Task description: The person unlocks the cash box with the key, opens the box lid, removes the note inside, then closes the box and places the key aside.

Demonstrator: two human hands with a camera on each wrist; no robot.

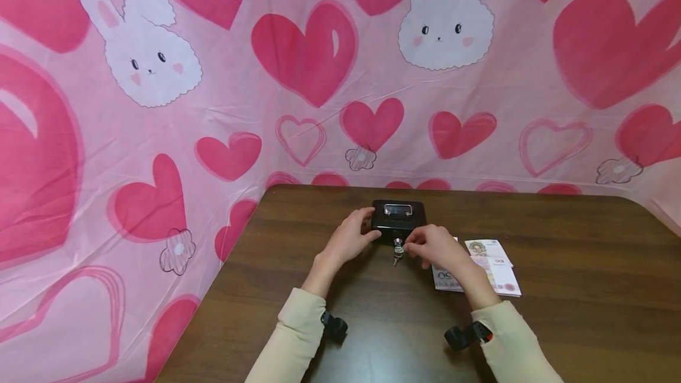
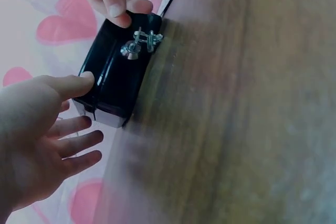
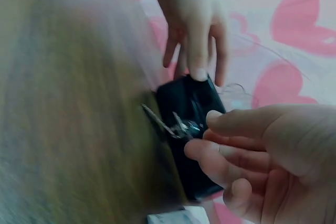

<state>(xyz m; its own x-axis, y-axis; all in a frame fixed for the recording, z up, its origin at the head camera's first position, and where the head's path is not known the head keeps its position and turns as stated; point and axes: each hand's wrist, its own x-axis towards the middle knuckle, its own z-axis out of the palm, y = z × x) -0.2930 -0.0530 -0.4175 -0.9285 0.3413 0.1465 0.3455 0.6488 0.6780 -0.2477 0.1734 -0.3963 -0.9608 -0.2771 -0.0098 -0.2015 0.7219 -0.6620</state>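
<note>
— Where is the box (image 1: 398, 218), and how is it held?

— It is seen near the far middle of the table (image 1: 558, 324), lid down, keys (image 1: 397, 249) hanging from the lock on its front face. The left hand (image 1: 351, 236) is laid against the box's left end, fingers straight, thumb on the top edge. The right hand (image 1: 433, 245) is brought to the keys, fingers curled; whether the key is actually pinched cannot be told from the blurred wrist view.

— What is needed for the step to be done well?

— By the look of it, the lock is being worked. The box should be kept braced by the left hand so it is not dragged, and the key should be gripped at its head and turned squarely, not bent sideways. The banknotes (image 1: 492, 270) just right of the box are best left undisturbed by the wrist.
</note>
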